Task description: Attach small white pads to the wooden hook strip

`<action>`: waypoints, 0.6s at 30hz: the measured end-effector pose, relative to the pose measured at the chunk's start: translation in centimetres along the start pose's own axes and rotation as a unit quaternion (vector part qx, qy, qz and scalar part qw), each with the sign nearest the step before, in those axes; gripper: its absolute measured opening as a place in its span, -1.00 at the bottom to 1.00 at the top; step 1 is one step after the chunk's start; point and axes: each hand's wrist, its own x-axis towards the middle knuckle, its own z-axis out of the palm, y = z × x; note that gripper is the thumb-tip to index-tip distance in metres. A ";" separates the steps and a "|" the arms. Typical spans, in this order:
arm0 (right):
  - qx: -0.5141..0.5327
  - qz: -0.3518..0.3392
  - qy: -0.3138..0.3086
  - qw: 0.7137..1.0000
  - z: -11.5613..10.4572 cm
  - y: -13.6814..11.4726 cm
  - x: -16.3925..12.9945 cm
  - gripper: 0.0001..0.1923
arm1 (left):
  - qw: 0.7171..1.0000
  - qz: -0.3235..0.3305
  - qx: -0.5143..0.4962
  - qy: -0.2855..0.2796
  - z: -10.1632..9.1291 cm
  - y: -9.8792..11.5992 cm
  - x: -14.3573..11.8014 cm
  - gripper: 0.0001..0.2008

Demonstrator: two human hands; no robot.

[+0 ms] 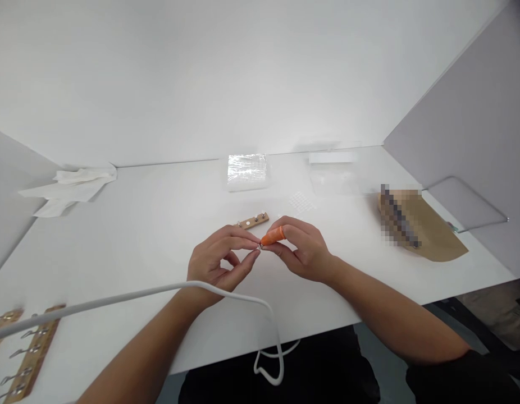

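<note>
My left hand [220, 259] and my right hand [302, 247] meet fingertip to fingertip above the middle of the white table [150, 224]. Together they pinch a tiny metal part [260, 247] between thumb and forefinger. An orange finger cot [273, 236] covers my right forefinger. Just behind the hands lies a short wooden strip [252, 220] with small metal studs on it. A sheet of small white dots [301, 201] rests a little further back and to the right.
A white cable [159, 290] crosses my left wrist and drops over the front edge. Wooden strips with metal hooks [30, 350] lie at the front left. White tissue [70, 188], clear plastic bags [246, 170], a brown paper envelope [428, 230] and grey side partitions surround the area.
</note>
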 end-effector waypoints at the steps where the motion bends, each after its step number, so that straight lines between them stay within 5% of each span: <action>1: -0.001 -0.001 -0.002 1.000 0.0 0.0 0.0 -0.95 | 1.000 -0.003 0.002 0.001 0.0 0.1 0.0 -0.75; 18: -0.095 -0.038 -0.039 0.994 -0.3 0.7 -0.2 -0.90 | 0.994 0.079 0.072 -0.028 0.0 -0.1 0.2 -0.71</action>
